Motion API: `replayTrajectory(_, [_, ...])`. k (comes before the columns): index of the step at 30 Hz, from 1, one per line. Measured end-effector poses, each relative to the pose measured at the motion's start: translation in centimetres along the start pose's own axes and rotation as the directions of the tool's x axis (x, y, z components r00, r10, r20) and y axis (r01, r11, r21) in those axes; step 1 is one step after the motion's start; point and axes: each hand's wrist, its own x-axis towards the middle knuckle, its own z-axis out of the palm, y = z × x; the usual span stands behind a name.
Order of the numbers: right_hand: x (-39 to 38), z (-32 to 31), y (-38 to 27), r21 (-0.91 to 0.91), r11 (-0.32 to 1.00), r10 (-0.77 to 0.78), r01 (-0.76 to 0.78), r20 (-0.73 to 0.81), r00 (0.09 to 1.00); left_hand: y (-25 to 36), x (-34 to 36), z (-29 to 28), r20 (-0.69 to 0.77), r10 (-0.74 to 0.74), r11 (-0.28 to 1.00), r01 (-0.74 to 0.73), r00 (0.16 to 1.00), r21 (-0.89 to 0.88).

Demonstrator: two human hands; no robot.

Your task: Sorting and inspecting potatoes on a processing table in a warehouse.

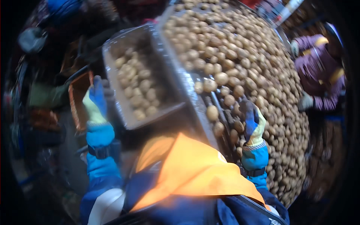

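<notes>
My left hand (96,99), in a yellow and blue glove, is beside an orange-rimmed crate (78,101) and the left wall of a plastic-lined bin (168,110) holding several potatoes (137,86). Its fingers are blurred, so their grip is unclear. My right hand (252,123), similarly gloved, rests among loose potatoes (221,78) on the sorting surface, fingers loosely bent and thumb apart, with no potato visibly gripped. Near it, several potatoes lie over dark metal bars beside a plastic-covered edge (197,108).
A co-worker in a purple top (315,75) stands across the potato heap at the right, gloved hands at its edge. Dark clutter, a pale rounded object (32,39) and a blue object (69,5) fill the left background.
</notes>
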Motion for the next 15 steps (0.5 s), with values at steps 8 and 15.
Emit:
replayTrajectory(8, [-9.3,-8.6,2.4,-0.742,0.667,-0.120,0.069,-0.016,0.993,14.5,-14.8,14.1,0.560,0.828,0.374,-0.711,-0.034,-0.596])
replayTrajectory(15, [-11.8,-5.1,3.3,-0.934,0.324,0.061,0.151,0.180,0.982,15.7,-21.5,19.2,0.695,0.547,0.140,-0.767,-0.468,-0.626])
